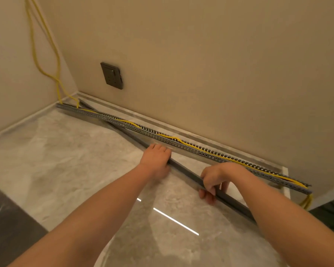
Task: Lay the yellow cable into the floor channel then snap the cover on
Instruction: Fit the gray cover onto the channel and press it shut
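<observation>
A long grey slotted floor channel (123,125) lies along the base of the wall. The yellow cable (173,138) runs inside it, bulging up in a few places, and climbs the left wall from the corner. A long grey cover strip (185,171) lies on the floor at an angle, crossing under the channel toward the corner. My left hand (157,160) rests on the cover near its middle, fingers curled over it. My right hand (212,180) grips the cover further right, thumb and fingers wrapped around it.
A dark wall socket (112,75) sits above the skirting. Yellow cable ends (307,202) hang out past the channel's right end by a wall corner. The floor is glossy grey tile, with darker flooring (9,224) at the lower left.
</observation>
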The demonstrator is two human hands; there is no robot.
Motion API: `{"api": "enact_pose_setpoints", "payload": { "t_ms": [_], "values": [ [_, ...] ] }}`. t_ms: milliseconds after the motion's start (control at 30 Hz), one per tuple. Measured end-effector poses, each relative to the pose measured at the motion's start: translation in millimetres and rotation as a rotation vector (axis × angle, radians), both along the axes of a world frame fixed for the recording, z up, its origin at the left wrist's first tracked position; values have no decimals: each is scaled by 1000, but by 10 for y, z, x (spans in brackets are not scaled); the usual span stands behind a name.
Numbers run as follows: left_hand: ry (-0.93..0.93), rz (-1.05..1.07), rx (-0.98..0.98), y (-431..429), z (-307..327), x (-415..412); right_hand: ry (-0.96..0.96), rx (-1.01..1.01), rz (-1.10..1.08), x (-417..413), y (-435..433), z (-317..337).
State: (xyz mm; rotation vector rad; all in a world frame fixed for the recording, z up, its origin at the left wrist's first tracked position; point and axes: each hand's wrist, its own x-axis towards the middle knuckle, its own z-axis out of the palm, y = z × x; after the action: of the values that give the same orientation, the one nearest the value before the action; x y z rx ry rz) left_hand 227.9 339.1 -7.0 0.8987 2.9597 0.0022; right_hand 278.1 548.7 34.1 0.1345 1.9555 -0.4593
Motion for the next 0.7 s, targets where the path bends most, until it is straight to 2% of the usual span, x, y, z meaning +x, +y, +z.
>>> {"api": "enact_pose_setpoints", "payload": {
  "t_ms": [100, 200, 300, 433, 633, 700],
  "values": [
    [-98, 8, 61, -57, -22, 100, -127, -207, -236, 97, -76, 38],
    [-103, 50, 120, -69, -52, 175, -11, -241, -259, 140, -115, 42],
    [-61, 88, 74, -83, -44, 195, 142, -156, -237, 137, -120, 41],
    [-4, 88, 35, -59, -17, 205, 147, 2, -149, 130, -51, 128],
    [30, 104, -19, -17, 4, 211, -154, 409, 97, 249, 136, 246],
    [38, 87, -38, 1, 24, 200, -131, 442, 160, 287, 150, 257]
  ]
}}
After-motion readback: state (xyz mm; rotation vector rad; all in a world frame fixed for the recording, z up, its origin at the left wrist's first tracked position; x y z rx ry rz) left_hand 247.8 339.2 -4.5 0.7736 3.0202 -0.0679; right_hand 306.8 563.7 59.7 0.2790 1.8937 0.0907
